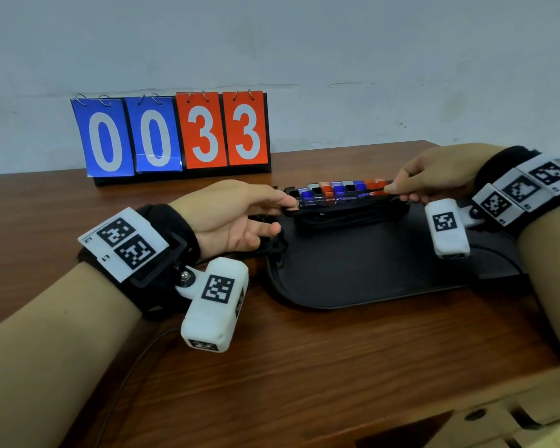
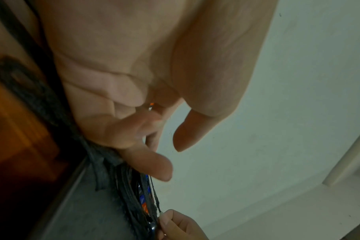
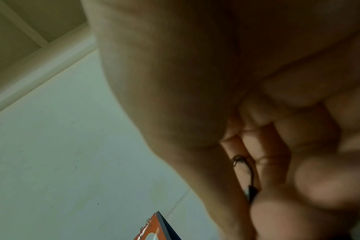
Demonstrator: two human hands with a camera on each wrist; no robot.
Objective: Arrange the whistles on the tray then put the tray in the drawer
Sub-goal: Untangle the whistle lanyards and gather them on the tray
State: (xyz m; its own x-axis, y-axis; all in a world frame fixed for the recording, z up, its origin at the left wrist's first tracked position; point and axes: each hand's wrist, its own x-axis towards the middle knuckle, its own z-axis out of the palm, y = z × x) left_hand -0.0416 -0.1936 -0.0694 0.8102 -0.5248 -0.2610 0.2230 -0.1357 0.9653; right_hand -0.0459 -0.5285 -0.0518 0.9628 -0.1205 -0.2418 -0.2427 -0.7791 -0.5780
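Note:
A row of blue, red, black and white whistles (image 1: 337, 190) with black cords lies bunched on the far part of a black tray (image 1: 353, 273). At the row's left end is my left hand (image 1: 285, 215), its fingers relaxed and spread and its top fingertip touching the cord bundle. My right hand (image 1: 392, 190) is at the right end and pinches a thin black cord (image 3: 251, 175) between thumb and forefinger. The cord stretches across the whistles. In the left wrist view the whistles (image 2: 143, 199) run edge-on from my left hand (image 2: 170, 160) toward the right hand (image 2: 175, 225).
A flip scoreboard (image 1: 175, 134) reading 0033 stands at the back of the wooden table (image 1: 304, 350), against the wall. Light wooden parts (image 1: 498, 415) beside a dark opening show at the lower right. A dark cable (image 1: 126, 383) runs under my left forearm.

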